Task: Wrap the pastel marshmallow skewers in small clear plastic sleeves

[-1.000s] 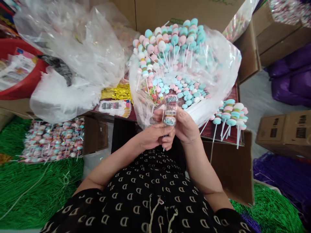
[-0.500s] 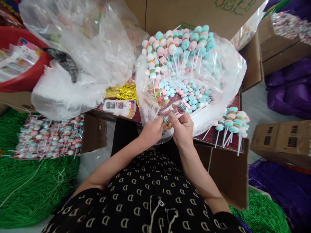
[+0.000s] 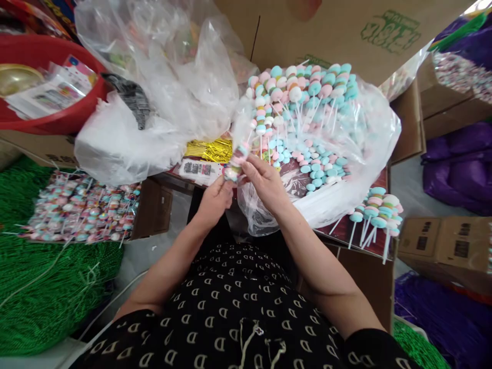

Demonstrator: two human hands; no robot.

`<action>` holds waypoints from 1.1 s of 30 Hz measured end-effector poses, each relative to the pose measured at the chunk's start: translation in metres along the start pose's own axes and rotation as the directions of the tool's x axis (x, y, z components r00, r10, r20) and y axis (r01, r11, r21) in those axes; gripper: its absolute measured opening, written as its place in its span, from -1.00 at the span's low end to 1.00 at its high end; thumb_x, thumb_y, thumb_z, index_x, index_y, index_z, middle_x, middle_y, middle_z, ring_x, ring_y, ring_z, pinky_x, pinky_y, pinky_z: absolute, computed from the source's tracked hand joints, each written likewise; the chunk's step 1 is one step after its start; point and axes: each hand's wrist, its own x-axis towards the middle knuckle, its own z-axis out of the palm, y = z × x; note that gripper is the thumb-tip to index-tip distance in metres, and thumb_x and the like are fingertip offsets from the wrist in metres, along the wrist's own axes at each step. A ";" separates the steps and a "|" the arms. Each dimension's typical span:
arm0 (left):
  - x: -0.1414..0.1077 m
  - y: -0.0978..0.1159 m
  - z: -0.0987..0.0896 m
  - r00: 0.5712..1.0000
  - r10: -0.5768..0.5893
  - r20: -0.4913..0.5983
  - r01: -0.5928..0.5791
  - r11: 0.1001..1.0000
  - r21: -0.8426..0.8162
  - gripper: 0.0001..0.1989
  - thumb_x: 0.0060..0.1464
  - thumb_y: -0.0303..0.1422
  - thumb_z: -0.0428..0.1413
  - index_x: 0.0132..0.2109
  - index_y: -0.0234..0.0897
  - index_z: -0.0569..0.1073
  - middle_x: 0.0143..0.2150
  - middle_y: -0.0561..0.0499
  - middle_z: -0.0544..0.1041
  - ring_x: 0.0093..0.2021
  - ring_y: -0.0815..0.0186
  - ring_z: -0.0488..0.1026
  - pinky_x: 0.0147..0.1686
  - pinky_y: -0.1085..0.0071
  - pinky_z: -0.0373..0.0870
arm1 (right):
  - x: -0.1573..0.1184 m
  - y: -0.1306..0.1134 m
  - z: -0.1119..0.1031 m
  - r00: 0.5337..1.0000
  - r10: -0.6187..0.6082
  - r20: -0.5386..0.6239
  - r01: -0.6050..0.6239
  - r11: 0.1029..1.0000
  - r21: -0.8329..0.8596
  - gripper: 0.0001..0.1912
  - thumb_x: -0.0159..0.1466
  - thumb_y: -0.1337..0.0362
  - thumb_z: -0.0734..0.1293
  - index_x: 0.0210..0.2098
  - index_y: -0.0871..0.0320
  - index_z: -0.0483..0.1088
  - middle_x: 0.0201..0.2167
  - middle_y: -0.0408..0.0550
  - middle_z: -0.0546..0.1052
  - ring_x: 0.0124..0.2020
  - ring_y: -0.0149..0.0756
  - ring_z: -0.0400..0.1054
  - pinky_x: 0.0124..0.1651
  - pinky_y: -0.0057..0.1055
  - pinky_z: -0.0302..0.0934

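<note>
Candy skewer (image 3: 236, 163) is held up btwn L hand (image 3: 215, 201) and R hand (image 3: 265, 185), at 10 o'clock from R hand, w/ R fingers (image 3: 248, 166) clamped on its candies and L fingers (image 3: 226, 185) closed at its lower end. Clear bag of pastel skewers (image 3: 323, 120) is seen at 1 o'clock, loose skewers (image 3: 376, 215) at 3 o'clock on dark red bench (image 3: 338, 230). Printed cards (image 3: 200, 171) are placed at 10 o'clock, gold twist ties (image 3: 209, 150) just behind; their print and carton's green lettering (image 3: 390, 32) can't be read.
</note>
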 end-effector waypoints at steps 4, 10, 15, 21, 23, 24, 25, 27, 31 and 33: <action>0.008 0.013 -0.022 0.990 -0.053 -0.134 0.021 0.973 -0.229 -0.68 0.23 -0.20 0.27 -0.34 -0.24 0.35 -0.64 0.28 0.11 -0.69 0.55 0.02 -0.66 0.58 0.08 | 0.039 0.000 0.025 0.998 -0.049 0.031 0.056 0.947 -0.318 -0.77 0.46 0.23 0.29 -0.03 0.10 0.58 -0.05 -0.05 0.66 0.04 -0.21 0.54 0.11 -0.28 0.42; 0.011 0.024 -0.034 0.963 -0.076 -0.260 -0.015 0.943 -0.332 -0.70 0.32 -0.24 0.20 -0.34 -0.25 0.34 -0.65 0.27 0.13 -0.70 0.55 0.06 -0.66 0.59 0.09 | 0.074 0.000 0.059 0.983 0.109 0.150 0.058 0.587 -0.807 -0.74 0.48 0.28 0.25 -0.06 0.19 0.58 -0.01 0.15 0.63 0.05 -0.07 0.50 0.12 -0.22 0.34; 0.012 0.023 -0.037 0.960 -0.103 -0.259 -0.001 0.929 -0.371 -0.69 0.31 -0.21 0.23 -0.33 -0.26 0.35 -0.65 0.27 0.14 -0.71 0.55 0.07 -0.66 0.58 0.11 | 0.084 0.011 0.072 0.977 0.125 0.174 0.090 0.500 -0.862 -0.72 0.47 0.34 0.22 -0.01 0.25 0.55 0.03 0.19 0.60 0.01 -0.09 0.50 0.07 -0.27 0.31; 0.017 0.020 -0.037 0.953 -0.138 -0.268 0.019 0.915 -0.402 -0.68 0.30 -0.20 0.24 -0.34 -0.26 0.36 -0.66 0.27 0.15 -0.72 0.54 0.09 -0.67 0.57 0.10 | 0.091 0.018 0.071 0.983 0.155 0.099 0.005 0.514 -0.858 -0.66 0.47 0.40 0.16 -0.04 0.32 0.56 -0.05 0.21 0.64 -0.04 -0.09 0.52 0.00 -0.28 0.31; 0.019 0.018 -0.036 0.952 -0.142 -0.273 0.021 0.916 -0.401 -0.68 0.31 -0.20 0.22 -0.34 -0.26 0.36 -0.66 0.27 0.15 -0.73 0.54 0.09 -0.67 0.57 0.11 | 0.091 0.020 0.067 0.987 0.149 0.058 -0.034 0.555 -0.831 -0.69 0.46 0.38 0.17 -0.08 0.29 0.55 -0.11 0.16 0.65 -0.09 -0.11 0.52 -0.02 -0.28 0.32; 0.020 0.017 -0.036 0.951 -0.143 -0.275 0.023 0.917 -0.398 -0.68 0.31 -0.21 0.23 -0.35 -0.27 0.36 -0.67 0.27 0.15 -0.73 0.54 0.09 -0.67 0.57 0.11 | 0.090 0.023 0.064 0.991 0.131 0.031 -0.055 0.603 -0.796 -0.73 0.45 0.37 0.19 -0.12 0.25 0.54 -0.15 0.11 0.65 -0.12 -0.14 0.52 -0.03 -0.28 0.33; 0.020 0.016 -0.036 0.951 -0.144 -0.275 0.025 0.919 -0.393 -0.67 0.30 -0.20 0.23 -0.35 -0.27 0.36 -0.67 0.27 0.16 -0.73 0.54 0.09 -0.67 0.57 0.11 | 0.090 0.025 0.062 0.995 0.102 0.001 -0.068 0.671 -0.738 -0.77 0.44 0.37 0.21 -0.16 0.21 0.52 -0.20 0.05 0.65 -0.16 -0.17 0.51 -0.03 -0.29 0.33; 0.021 0.013 -0.035 0.953 -0.145 -0.265 0.034 0.924 -0.382 -0.67 0.28 -0.20 0.25 -0.36 -0.27 0.36 -0.67 0.27 0.16 -0.73 0.55 0.09 -0.68 0.58 0.11 | 0.089 0.032 0.057 0.997 0.018 -0.075 -0.056 0.837 -0.545 -0.85 0.42 0.35 0.25 -0.22 0.14 0.45 -0.27 -0.07 0.63 -0.23 -0.27 0.49 -0.05 -0.32 0.34; 0.022 0.008 -0.030 0.963 -0.141 -0.228 0.053 0.935 -0.351 -0.68 0.26 -0.20 0.27 -0.35 -0.27 0.36 -0.68 0.28 0.12 -0.73 0.56 0.03 -0.71 0.61 0.04 | 0.083 0.036 0.046 0.963 -0.066 -0.260 0.042 0.994 -0.096 -0.88 0.45 0.28 0.22 -0.26 0.08 0.30 -0.40 -0.22 0.55 -0.35 -0.42 0.44 -0.15 -0.43 0.32; 0.021 0.007 -0.027 0.968 -0.120 -0.219 0.046 0.947 -0.318 -0.68 0.24 -0.21 0.27 -0.35 -0.27 0.37 -0.67 0.28 0.12 -0.72 0.57 0.00 -0.72 0.63 -0.01 | 0.073 0.029 0.041 0.958 -0.057 -0.282 0.061 0.998 0.004 -0.86 0.45 0.23 0.23 -0.27 0.07 0.28 -0.50 -0.28 0.45 -0.44 -0.45 0.38 -0.24 -0.46 0.29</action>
